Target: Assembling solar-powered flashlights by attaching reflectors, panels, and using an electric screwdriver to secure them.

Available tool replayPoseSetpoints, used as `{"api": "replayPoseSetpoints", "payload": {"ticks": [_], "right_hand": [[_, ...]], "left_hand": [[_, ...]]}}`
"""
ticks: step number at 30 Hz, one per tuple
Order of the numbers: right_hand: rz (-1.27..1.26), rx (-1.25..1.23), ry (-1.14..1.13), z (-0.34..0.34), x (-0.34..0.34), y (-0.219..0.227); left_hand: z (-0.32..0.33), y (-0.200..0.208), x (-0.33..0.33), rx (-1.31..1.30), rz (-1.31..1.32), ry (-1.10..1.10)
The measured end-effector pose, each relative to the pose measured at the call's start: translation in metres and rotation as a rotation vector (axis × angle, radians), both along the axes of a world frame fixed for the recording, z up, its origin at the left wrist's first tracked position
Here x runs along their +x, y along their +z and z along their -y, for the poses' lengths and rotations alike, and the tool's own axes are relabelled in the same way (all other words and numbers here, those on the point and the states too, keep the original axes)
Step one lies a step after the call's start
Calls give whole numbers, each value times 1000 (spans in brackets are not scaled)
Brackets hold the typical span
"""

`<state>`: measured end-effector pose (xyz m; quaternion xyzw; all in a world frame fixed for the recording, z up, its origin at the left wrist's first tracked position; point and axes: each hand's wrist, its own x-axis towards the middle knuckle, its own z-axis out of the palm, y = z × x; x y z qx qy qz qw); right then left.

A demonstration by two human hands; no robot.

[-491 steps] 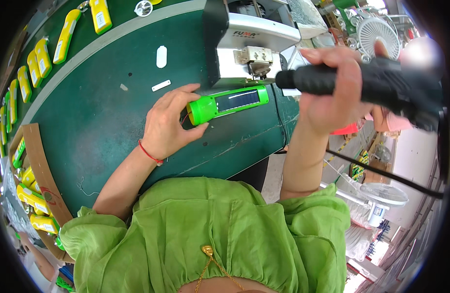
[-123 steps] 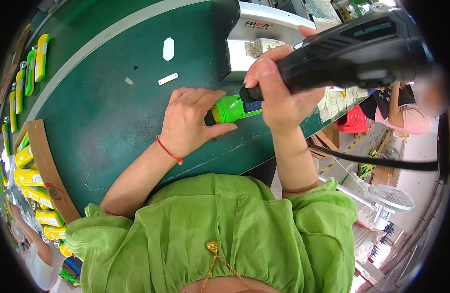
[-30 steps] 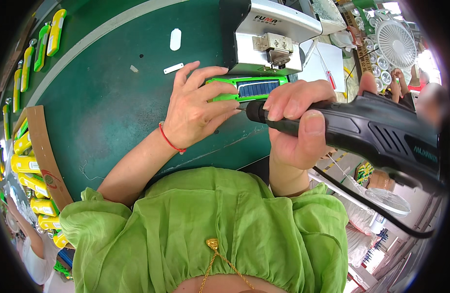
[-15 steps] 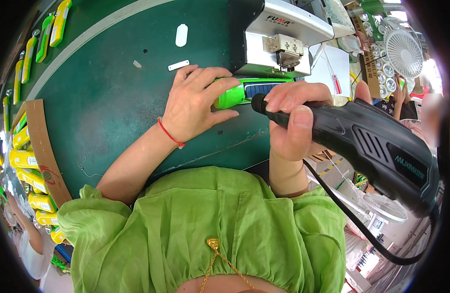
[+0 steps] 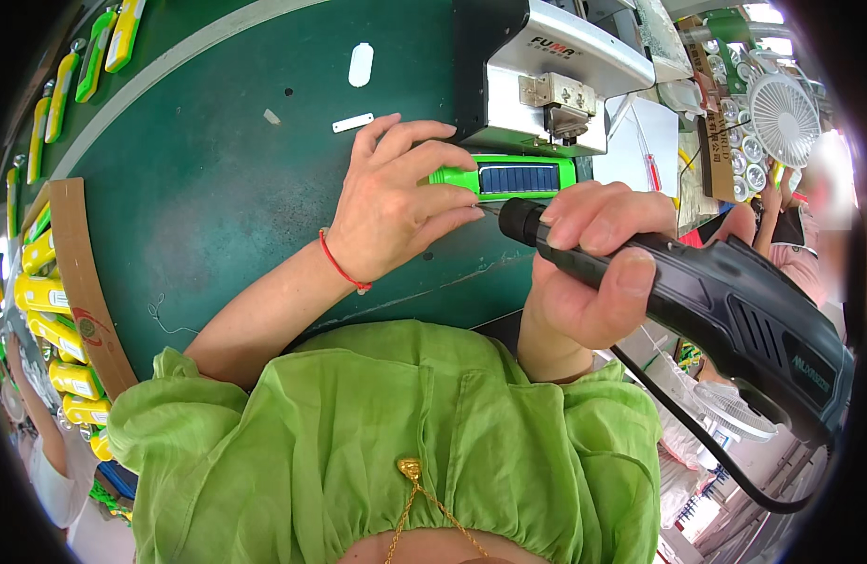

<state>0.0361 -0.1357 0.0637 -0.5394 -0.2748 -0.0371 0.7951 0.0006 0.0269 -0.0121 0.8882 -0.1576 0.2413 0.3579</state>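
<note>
My right hand (image 5: 598, 254) is wrapped round a black electric screwdriver (image 5: 725, 305), whose thin bit (image 5: 491, 209) points left. At the bit's tip, the thumb and a finger of my left hand (image 5: 391, 188) come together in a pinch. Whatever sits between them is too small to make out. Just beyond lies a green flashlight (image 5: 567, 173) with a dark solar panel (image 5: 518, 178) facing up. The other left fingers are spread over its left end and partly hide it.
A silver and black machine (image 5: 546, 75) stands behind the flashlight. White plates (image 5: 360, 64) and a small white strip (image 5: 352, 123) lie on the green table (image 5: 217, 197). Yellow-green flashlights (image 5: 67, 329) fill a cardboard-edged area at left. The screwdriver's cable (image 5: 706, 442) hangs at right.
My left hand has gone from spread round the flashlight's end to a pinch at the bit tip. The screwdriver has shifted slightly right and down, uncovering more of the solar panel.
</note>
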Motion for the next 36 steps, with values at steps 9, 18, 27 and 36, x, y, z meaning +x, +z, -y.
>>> {"api": "replayPoseSetpoints", "payload": {"ticks": [9,18,27,36], "right_hand": [[17,-18,-52,-3,-4,4],[97,-116,-37,3,6,-17],[184,-36,-110,-11,8,-27],[284,-91,-128,-7,8,-43]], "left_hand": [[0,2,-1,64,54,-20],[-10,-5,3,22,-51,76],[-9,-8,5,47,-103,46],[-8,-8,3,59,-88,26]]}}
